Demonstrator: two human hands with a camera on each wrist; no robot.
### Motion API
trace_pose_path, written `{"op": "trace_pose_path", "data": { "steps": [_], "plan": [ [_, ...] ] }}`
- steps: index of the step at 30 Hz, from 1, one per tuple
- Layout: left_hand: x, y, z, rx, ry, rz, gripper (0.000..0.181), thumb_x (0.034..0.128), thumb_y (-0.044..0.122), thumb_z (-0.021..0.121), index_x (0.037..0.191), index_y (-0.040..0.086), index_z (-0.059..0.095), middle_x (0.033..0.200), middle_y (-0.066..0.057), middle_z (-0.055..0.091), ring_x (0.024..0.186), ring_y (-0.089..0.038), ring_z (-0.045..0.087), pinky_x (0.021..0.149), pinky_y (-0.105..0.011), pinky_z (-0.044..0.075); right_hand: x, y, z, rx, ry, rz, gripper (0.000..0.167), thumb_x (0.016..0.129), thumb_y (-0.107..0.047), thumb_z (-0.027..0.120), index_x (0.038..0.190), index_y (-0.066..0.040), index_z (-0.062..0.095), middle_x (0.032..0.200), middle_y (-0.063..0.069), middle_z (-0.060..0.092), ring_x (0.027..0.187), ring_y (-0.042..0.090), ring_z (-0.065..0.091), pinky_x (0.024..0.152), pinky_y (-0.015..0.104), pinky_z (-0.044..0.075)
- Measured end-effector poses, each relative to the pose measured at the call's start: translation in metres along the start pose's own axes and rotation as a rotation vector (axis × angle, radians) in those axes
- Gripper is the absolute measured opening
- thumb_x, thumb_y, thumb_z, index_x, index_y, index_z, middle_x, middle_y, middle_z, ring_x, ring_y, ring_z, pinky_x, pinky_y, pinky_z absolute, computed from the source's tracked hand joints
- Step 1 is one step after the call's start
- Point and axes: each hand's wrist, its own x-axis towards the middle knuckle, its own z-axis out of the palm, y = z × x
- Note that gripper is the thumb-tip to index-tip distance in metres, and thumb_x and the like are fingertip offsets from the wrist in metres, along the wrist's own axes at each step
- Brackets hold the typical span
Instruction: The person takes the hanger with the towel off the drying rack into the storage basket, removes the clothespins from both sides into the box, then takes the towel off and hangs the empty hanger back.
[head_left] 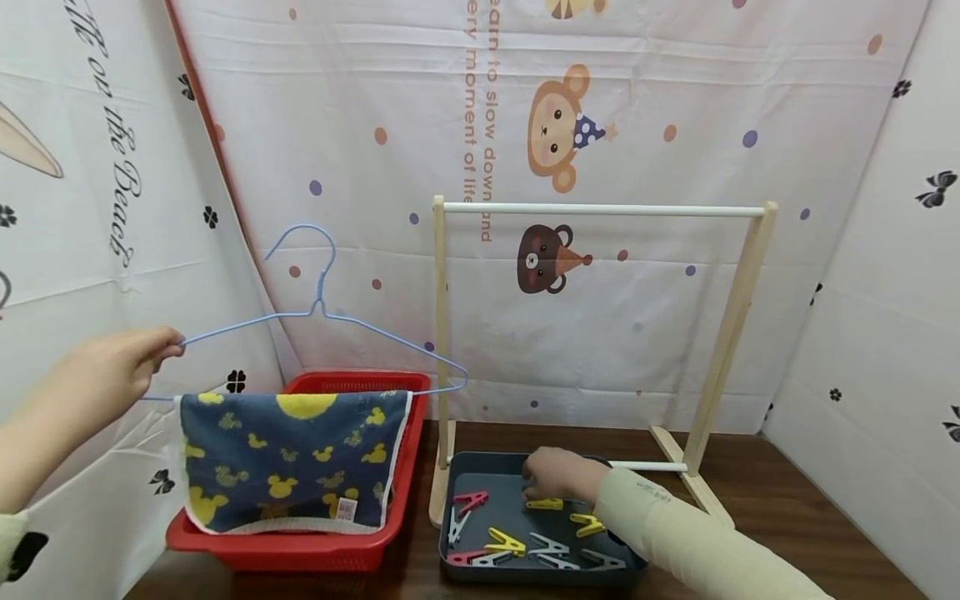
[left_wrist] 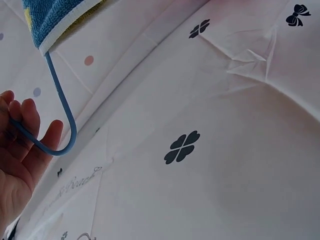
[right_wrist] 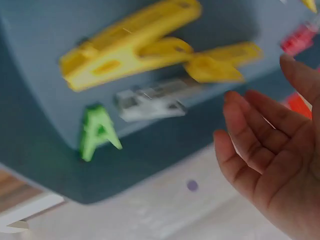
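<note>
My left hand (head_left: 112, 371) grips one shoulder of a blue wire hanger (head_left: 390, 335), its hook pointing up. Over the hanger's lower bar is draped a blue towel (head_left: 292, 462) with yellow mouse-head prints. My right hand (head_left: 558, 473) reaches into a dark grey tray (head_left: 495, 482) of clothespins. In the right wrist view its fingers (right_wrist: 245, 125) are loosely bent, nothing between them, close to a yellow clothespin (right_wrist: 220, 62). Beside that lie a larger-looking yellow clothespin (right_wrist: 130, 47), a grey clothespin (right_wrist: 150, 102) and a green clothespin (right_wrist: 100, 131).
A red basket (head_left: 300, 546) stands behind and below the towel. A wooden rack (head_left: 441, 317) with a white top rod (head_left: 600, 210) stands behind the tray on the dark wooden table (head_left: 795, 508). Printed white cloth (head_left: 637, 333) hangs around the back and sides.
</note>
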Motion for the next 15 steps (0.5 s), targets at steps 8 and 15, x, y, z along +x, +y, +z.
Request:
{"op": "trace_pose_path", "data": {
  "steps": [8, 15],
  "plan": [
    [0.004, 0.003, -0.004, 0.007, -0.001, -0.001, 0.013, 0.0865, -0.011, 0.069, 0.098, -0.007, 0.064, 0.085, -0.03, 0.07, 0.072, -0.044, 0.067, 0.071, -0.063, 0.056, -0.013, -0.008, -0.062, 0.147, 0.294, -0.241, 0.021, 0.098, -0.02, 0.069, 0.111, -0.005, 0.074, 0.098, 0.006, 0.076, 0.083, 0.016, 0.068, 0.077, 0.034, 0.059],
    [0.006, 0.003, -0.007, 0.006, 0.013, 0.011, 0.012, 0.0865, -0.013, 0.068, 0.097, -0.008, 0.064, 0.082, -0.028, 0.069, 0.068, -0.041, 0.066, 0.069, -0.062, 0.056, -0.022, -0.031, -0.119, 0.345, 0.468, -0.305, 0.032, 0.103, -0.023, 0.061, 0.126, -0.001, 0.067, 0.11, 0.011, 0.072, 0.096, 0.019, 0.064, 0.083, 0.034, 0.057]
  ]
}}
